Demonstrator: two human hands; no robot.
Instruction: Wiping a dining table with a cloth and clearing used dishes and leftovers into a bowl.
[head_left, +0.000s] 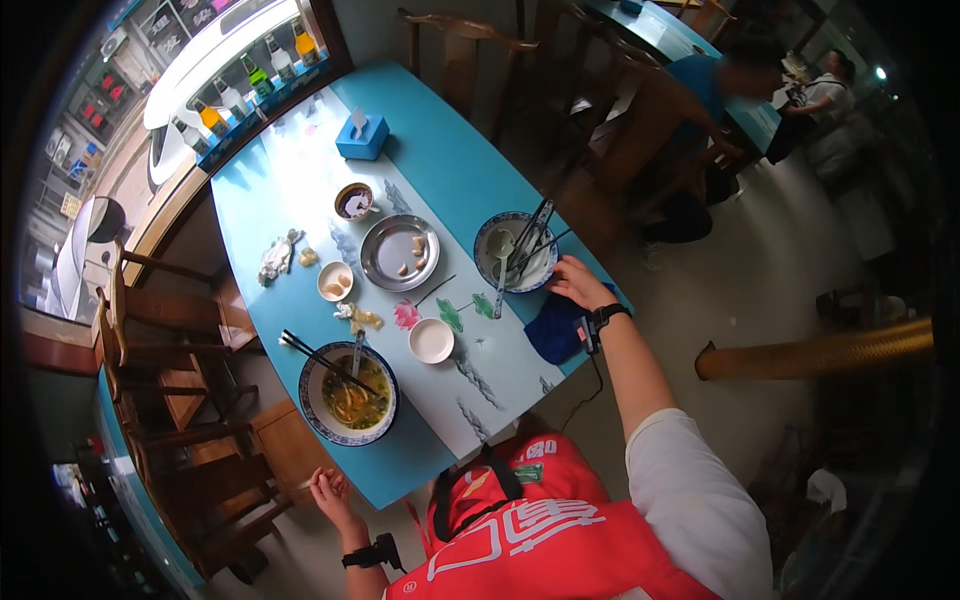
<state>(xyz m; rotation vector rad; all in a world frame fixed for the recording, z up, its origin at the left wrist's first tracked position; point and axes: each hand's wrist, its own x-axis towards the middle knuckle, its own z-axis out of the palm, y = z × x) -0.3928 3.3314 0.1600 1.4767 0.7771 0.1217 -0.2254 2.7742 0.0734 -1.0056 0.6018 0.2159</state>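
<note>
My right hand (579, 283) is at the near right rim of a blue-and-white bowl (487, 225), its fingers against the bowl's side; whether they grip it is not clear. Inside that bowl lie a spoon (501, 255) and several dark chopsticks (534, 229). A dark blue cloth (551, 334) lies under my right wrist, near the table's edge. My left hand (332, 491) hangs off the table's near left corner, fingers loosely curled, holding nothing. Nearest to it stands a larger patterned bowl (307, 405) of soup, with black chopsticks (307, 349) and a spoon (358, 349).
On the blue table (405, 472) are a metal plate (375, 259) with garlic cloves, small bowls (431, 341), a sauce cup (354, 202), crumpled tissues (277, 259) and a tissue box (363, 139). Bottles (257, 76) line the windowsill. Wooden chairs (169, 322) flank the left; a person (694, 90) crouches at right.
</note>
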